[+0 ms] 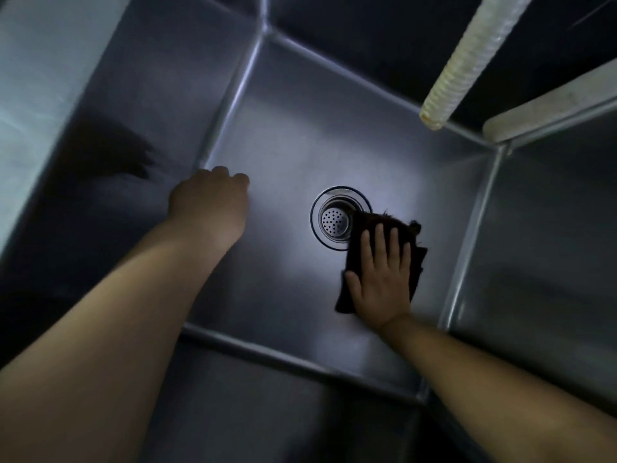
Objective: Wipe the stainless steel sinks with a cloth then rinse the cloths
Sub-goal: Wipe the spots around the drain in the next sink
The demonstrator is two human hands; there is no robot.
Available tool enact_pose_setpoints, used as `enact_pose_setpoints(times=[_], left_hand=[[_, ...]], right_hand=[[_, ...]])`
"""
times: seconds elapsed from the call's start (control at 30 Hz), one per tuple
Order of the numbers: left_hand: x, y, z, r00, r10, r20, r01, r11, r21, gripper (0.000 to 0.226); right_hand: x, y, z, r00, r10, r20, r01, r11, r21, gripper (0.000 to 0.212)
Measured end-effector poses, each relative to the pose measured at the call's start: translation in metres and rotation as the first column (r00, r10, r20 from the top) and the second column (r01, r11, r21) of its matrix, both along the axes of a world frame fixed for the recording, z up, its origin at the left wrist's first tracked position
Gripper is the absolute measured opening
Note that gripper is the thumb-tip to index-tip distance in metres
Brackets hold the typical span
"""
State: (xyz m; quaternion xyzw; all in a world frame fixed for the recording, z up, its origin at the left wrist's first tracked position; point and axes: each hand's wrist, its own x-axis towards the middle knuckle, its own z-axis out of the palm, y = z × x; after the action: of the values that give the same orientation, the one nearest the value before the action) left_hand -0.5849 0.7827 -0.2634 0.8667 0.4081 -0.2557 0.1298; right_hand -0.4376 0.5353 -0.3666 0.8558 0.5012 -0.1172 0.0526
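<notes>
I look straight down into a deep stainless steel sink [287, 135] with a round perforated drain strainer [334, 219] in its floor. A dark folded cloth [418, 262] lies on the floor just right of the drain, its corner overlapping the drain rim. My right hand [380, 279] presses flat on the cloth with straight, spread fingers. My left hand [210, 202] is at the floor's left edge near the left wall, with its fingers curled under. I cannot see anything in it.
A ribbed, pale hose [467, 58] hangs in from the upper right, its open end above the sink's back right corner. A pale flat bar [551, 105] lies along the right rim. A dark reflection shows on the left wall [110, 152].
</notes>
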Motion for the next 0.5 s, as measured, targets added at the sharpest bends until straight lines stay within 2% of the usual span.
enact_pose_setpoints(times=[0.23, 0.4, 0.5], left_hand=[[0.005, -0.011, -0.007, 0.999, -0.043, 0.018, 0.044, 0.997, -0.067, 0.043], [0.004, -0.027, -0.017, 0.987, -0.042, 0.158, 0.061, 0.991, -0.117, 0.040], [0.004, -0.042, -0.024, 0.976, -0.094, 0.195, 0.126, 0.979, -0.161, 0.050]], right_hand=[[-0.068, 0.028, -0.005, 0.974, 0.221, -0.058, -0.222, 0.975, -0.015, 0.073], [-0.082, 0.017, -0.006, 0.876, 0.466, -0.124, -0.468, 0.884, 0.016, 0.071], [-0.064, -0.019, -0.006, 0.786, 0.600, -0.150, -0.600, 0.799, 0.051, 0.071]])
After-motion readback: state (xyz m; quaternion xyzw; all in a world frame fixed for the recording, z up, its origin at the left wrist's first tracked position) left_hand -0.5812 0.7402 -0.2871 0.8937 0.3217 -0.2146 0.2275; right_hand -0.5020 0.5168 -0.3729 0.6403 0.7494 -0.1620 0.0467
